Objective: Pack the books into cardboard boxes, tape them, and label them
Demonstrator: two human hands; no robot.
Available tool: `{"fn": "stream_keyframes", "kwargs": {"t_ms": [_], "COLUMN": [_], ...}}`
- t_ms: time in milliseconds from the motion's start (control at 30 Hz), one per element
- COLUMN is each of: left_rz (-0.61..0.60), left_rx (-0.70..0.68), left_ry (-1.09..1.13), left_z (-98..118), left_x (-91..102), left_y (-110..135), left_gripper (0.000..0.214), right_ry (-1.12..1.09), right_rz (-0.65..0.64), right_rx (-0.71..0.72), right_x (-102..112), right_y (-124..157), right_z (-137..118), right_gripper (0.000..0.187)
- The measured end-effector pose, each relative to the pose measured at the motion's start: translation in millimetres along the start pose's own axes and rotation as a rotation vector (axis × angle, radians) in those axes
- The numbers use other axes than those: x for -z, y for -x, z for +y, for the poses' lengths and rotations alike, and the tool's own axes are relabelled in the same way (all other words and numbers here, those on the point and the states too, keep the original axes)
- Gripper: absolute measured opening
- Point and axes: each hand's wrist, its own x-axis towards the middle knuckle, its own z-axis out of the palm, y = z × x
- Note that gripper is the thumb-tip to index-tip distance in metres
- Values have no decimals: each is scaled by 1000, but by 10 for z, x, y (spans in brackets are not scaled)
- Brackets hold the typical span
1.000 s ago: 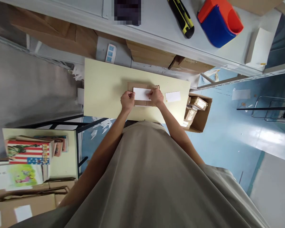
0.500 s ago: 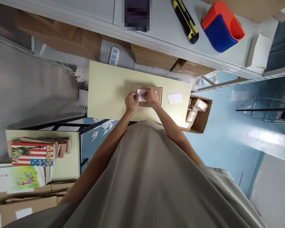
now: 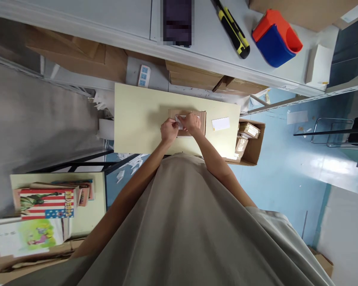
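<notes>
A small flat cardboard box [image 3: 203, 126] lies on the pale yellow table [image 3: 137, 119] in front of me. On its top is a white label [image 3: 179, 124], its left end lifted and bent. My left hand [image 3: 169, 130] is closed at the box's left side, pinching that end between thumb and fingers. Over the middle of the box, my right hand [image 3: 192, 122] is curled with its fingertips pinched on the label beside the left fingers. The right hand hides part of the label and box.
A white slip [image 3: 220, 123] lies right of the box. An open carton [image 3: 256, 149] with several small boxes stands by the table's right end. Above are a shelf [image 3: 122, 24], a utility knife [image 3: 234, 31] and a red-blue tape dispenser [image 3: 277, 39]. Books [image 3: 47, 204] are stacked at left.
The label lay flatter half a second ago; now its left end is raised and creased between my fingers. The whole view has shifted slightly, and both hands remain at the box.
</notes>
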Motion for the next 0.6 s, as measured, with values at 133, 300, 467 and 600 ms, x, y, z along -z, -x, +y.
{"fn": "stream_keyframes", "kwargs": {"t_ms": [133,300,467,600], "left_rz": [-47,-121,-203,-252], "left_rx": [9,50,22,9], "left_ry": [-15,-15,-63,-45], "left_z": [20,-14,-78,-119], "left_x": [58,118,158,190], "left_y": [-33,-122,-154,-172], "left_gripper": [5,17,29,28], "right_ry": [-13,-15,2,-42], "right_rz": [49,-55,-176,-154], "right_rx": [-67,-44,-12,-47], "right_x": [-19,32,100,101], "right_y": [-20,38,59,67], "right_z": [-38,-40,-46,-82], "right_gripper": [59,42,34,35]}}
